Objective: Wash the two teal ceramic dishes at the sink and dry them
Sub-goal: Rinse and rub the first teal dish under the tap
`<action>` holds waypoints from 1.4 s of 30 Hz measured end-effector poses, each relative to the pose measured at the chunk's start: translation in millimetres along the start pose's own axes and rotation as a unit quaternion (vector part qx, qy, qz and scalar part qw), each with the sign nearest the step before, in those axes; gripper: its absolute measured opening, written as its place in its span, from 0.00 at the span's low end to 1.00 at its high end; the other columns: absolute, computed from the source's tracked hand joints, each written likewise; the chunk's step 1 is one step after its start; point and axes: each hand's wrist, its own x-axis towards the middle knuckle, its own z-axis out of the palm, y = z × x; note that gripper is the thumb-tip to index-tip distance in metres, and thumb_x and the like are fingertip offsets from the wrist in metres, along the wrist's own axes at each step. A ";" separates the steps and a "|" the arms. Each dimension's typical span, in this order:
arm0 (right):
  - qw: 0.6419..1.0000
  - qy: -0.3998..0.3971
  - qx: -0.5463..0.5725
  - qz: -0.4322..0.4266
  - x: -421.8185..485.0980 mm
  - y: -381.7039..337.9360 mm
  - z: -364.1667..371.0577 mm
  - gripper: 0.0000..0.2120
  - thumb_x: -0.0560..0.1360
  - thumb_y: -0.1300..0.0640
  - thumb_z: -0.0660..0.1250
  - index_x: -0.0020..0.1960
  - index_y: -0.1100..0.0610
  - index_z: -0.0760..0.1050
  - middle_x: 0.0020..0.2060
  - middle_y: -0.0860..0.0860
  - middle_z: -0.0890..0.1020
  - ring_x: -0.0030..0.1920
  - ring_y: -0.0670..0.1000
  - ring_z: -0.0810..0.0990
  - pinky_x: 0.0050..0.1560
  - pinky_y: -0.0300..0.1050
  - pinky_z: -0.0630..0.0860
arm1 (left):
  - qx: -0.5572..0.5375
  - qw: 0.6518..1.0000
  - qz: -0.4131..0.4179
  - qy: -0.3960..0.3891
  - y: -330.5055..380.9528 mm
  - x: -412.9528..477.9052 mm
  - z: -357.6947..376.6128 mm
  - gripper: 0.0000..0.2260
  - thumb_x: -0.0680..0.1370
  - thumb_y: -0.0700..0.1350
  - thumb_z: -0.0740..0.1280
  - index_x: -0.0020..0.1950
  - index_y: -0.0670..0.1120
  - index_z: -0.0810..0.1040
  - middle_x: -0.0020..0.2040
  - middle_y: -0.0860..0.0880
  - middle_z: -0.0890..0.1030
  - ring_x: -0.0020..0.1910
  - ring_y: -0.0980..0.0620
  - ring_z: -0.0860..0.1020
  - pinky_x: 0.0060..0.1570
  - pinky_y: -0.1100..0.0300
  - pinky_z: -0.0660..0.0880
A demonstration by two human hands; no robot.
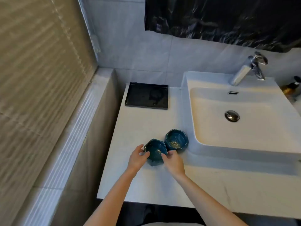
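Note:
Two small teal ceramic dishes with gold flecks stand side by side on the white counter (146, 121), left of the sink (211, 144). The nearer dish (155, 151) is held from both sides: my left hand (137, 158) grips its left rim and my right hand (173, 162) grips its right rim. The farther dish (176, 140) sits untouched just to the right, close to the sink's outer wall. The white basin is dry, with its chrome drain plug (232, 115) in the middle.
A chrome faucet (249, 69) stands behind the basin. A black square tray (146, 96) lies at the back of the counter. A dark bottle (293, 86) sits at the far right. A window blind and sill run along the left.

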 end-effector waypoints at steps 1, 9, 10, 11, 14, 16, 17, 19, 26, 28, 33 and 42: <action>1.000 0.000 0.009 0.009 2.2 -0.7 1.7 0.15 0.76 0.49 0.67 0.56 0.58 0.74 0.46 0.53 0.83 0.46 0.56 0.82 0.48 0.49 0.79 | 0.003 1.000 0.003 -0.002 0.3 1.0 1.0 0.24 0.77 0.43 0.67 0.73 0.48 0.66 0.67 0.44 0.73 0.60 0.49 0.74 0.64 0.49 0.72; 0.994 -0.012 0.072 0.082 3.2 -11.5 -2.0 0.13 0.71 0.55 0.70 0.53 0.58 0.77 0.46 0.53 0.82 0.47 0.56 0.82 0.51 0.51 0.80 | -0.018 1.000 -0.003 0.020 -0.3 0.1 2.1 0.25 0.73 0.35 0.70 0.68 0.48 0.72 0.62 0.43 0.78 0.52 0.50 0.77 0.58 0.52 0.77; 0.992 -0.011 0.087 0.087 2.2 -8.9 -1.9 0.14 0.70 0.54 0.71 0.53 0.57 0.76 0.46 0.52 0.82 0.47 0.55 0.82 0.51 0.53 0.80 | -0.028 0.999 -0.005 0.021 -0.8 -2.5 1.0 0.25 0.72 0.34 0.70 0.68 0.48 0.73 0.62 0.43 0.78 0.53 0.50 0.77 0.57 0.50 0.77; 0.990 -0.007 0.107 0.091 0.7 -6.7 -2.0 0.14 0.68 0.54 0.72 0.52 0.56 0.76 0.46 0.50 0.82 0.47 0.54 0.82 0.52 0.53 0.80 | -0.039 0.999 -0.003 0.024 -1.6 -5.6 -0.4 0.25 0.72 0.34 0.70 0.67 0.49 0.73 0.61 0.43 0.78 0.53 0.49 0.77 0.57 0.50 0.77; 0.979 -0.002 0.179 0.095 -7.6 -10.4 -9.2 0.13 0.65 0.55 0.73 0.48 0.52 0.75 0.46 0.50 0.82 0.46 0.53 0.83 0.51 0.53 0.81 | -0.062 0.997 0.013 0.039 0.3 -16.4 -7.4 0.25 0.72 0.34 0.71 0.66 0.52 0.75 0.60 0.46 0.77 0.55 0.48 0.77 0.56 0.52 0.78; 0.973 -0.006 0.215 0.087 -15.1 -20.2 -21.2 0.15 0.64 0.56 0.73 0.49 0.52 0.76 0.44 0.51 0.84 0.43 0.51 0.84 0.49 0.52 0.82 | -0.077 0.996 0.033 0.041 7.1 -24.0 -12.4 0.24 0.72 0.35 0.71 0.66 0.52 0.75 0.60 0.48 0.76 0.56 0.49 0.77 0.52 0.55 0.80; 0.971 -0.007 0.226 0.078 -18.6 -25.9 -29.1 0.15 0.64 0.57 0.73 0.50 0.53 0.76 0.43 0.52 0.84 0.43 0.51 0.84 0.48 0.51 0.82 | -0.092 0.994 0.048 0.035 13.2 -28.3 -14.0 0.24 0.72 0.35 0.72 0.65 0.53 0.75 0.60 0.49 0.76 0.57 0.49 0.76 0.49 0.57 0.80; 0.966 -0.008 0.251 0.056 -24.6 -40.0 -50.1 0.14 0.66 0.61 0.72 0.50 0.54 0.76 0.42 0.53 0.84 0.43 0.50 0.84 0.46 0.48 0.83 | -0.118 0.990 0.078 0.014 29.4 -35.8 -14.4 0.25 0.72 0.35 0.72 0.65 0.54 0.75 0.59 0.50 0.75 0.59 0.50 0.74 0.46 0.59 0.81; 0.957 -0.007 0.290 0.002 -4.7 -72.4 -154.0 0.14 0.68 0.63 0.73 0.52 0.54 0.79 0.42 0.53 0.84 0.41 0.51 0.85 0.45 0.47 0.83 | -0.210 0.967 0.083 -0.117 110.3 -41.1 19.9 0.28 0.70 0.39 0.75 0.66 0.60 0.73 0.54 0.48 0.83 0.54 0.48 0.81 0.50 0.54 0.80; 0.961 -0.017 0.277 -0.015 7.5 -71.2 -188.7 0.13 0.69 0.61 0.73 0.53 0.53 0.79 0.43 0.54 0.84 0.42 0.51 0.85 0.45 0.46 0.83 | -0.216 0.964 0.089 -0.126 133.6 -37.2 44.8 0.28 0.71 0.38 0.74 0.66 0.60 0.73 0.49 0.51 0.85 0.51 0.50 0.83 0.50 0.53 0.80; 0.961 -0.054 0.266 -0.053 41.2 -47.1 -272.3 0.15 0.73 0.54 0.72 0.58 0.54 0.76 0.48 0.53 0.84 0.46 0.50 0.84 0.44 0.39 0.81 | -0.226 0.958 0.100 -0.145 183.7 -22.4 120.9 0.29 0.71 0.38 0.74 0.68 0.59 0.72 0.54 0.45 0.84 0.53 0.44 0.82 0.58 0.45 0.76; 0.959 -0.125 0.247 -0.059 110.2 0.0 -395.4 0.24 0.71 0.63 0.74 0.63 0.54 0.68 0.50 0.52 0.81 0.48 0.52 0.84 0.44 0.43 0.82 | -0.172 0.958 0.172 -0.151 243.1 3.6 237.4 0.33 0.68 0.34 0.75 0.65 0.63 0.73 0.60 0.45 0.80 0.59 0.45 0.78 0.52 0.53 0.80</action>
